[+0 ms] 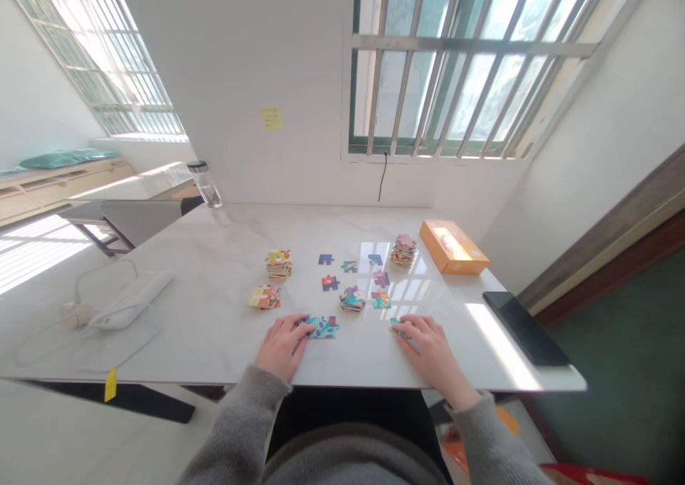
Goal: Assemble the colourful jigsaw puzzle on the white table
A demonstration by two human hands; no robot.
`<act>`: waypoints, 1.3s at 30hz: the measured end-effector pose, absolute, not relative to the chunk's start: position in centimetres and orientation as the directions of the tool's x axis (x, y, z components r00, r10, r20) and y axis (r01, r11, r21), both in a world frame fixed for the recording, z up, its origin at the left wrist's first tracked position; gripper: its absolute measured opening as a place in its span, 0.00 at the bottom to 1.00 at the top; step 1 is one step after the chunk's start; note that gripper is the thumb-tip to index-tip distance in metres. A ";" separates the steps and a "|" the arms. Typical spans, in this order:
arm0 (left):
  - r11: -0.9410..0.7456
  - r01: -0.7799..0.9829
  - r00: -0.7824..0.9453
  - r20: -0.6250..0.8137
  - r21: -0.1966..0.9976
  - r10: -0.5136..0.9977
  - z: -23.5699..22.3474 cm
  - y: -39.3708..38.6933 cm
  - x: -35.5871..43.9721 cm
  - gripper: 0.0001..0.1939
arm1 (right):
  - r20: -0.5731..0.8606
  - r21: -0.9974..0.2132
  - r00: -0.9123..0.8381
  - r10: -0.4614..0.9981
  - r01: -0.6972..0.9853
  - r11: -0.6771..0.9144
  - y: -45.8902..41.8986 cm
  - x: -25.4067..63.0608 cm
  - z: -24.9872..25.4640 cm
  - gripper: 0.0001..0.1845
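Observation:
My left hand (282, 339) rests on the table near its front edge. Its thumb and fingertips close on the left end of a strip of joined jigsaw pieces (324, 327), teal with dark leaf shapes. To the right, my right hand (428, 341) pinches a small teal jigsaw piece (396, 323), partly covered by the fingers. Between and beyond the hands lies a small pile of jigsaw pieces (352, 299). Loose pieces are spread behind it, among them a red and blue piece (330, 283) and a purple piece (381, 279).
Stacked jigsaw pieces stand at left (279, 265) and right (403, 251), with a lower pile (265, 297) nearer me. An orange box (454, 247) and a black phone-like slab (525, 328) lie right. A power strip (131, 301) lies left; a bottle (205, 184) stands at the back.

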State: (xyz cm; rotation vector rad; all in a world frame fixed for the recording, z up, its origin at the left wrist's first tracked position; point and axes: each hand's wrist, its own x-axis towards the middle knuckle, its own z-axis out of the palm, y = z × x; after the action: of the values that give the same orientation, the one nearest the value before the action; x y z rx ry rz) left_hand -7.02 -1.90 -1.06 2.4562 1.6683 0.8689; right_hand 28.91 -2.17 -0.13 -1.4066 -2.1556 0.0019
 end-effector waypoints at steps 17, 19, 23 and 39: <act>-0.435 0.769 0.180 0.494 0.469 0.850 -1.1 -1.8 -6.9 0.15 | 0.460 -0.401 -0.445 0.768 0.668 0.627 5.6 22.5 2.4 0.15; -0.438 0.762 0.181 0.491 0.478 0.852 -1.0 -1.9 -6.9 0.15 | 0.467 -0.406 -0.442 0.766 0.663 0.629 6.4 22.3 1.8 0.14; -0.457 0.702 0.156 0.508 0.546 0.847 -0.6 -1.8 -6.7 0.13 | 0.459 -0.428 -0.468 0.755 0.628 0.650 6.7 22.4 1.0 0.11; -0.708 0.581 0.436 0.582 0.400 0.686 1.8 6.7 -0.4 0.21 | 0.592 -0.472 -0.370 0.716 0.560 0.681 5.7 22.5 1.5 0.19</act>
State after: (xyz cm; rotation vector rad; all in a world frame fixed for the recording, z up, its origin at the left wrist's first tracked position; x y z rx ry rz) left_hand -0.39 6.71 1.82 2.5409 1.1296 1.1313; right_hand 22.46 5.75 1.46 -0.9792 -2.0745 0.2415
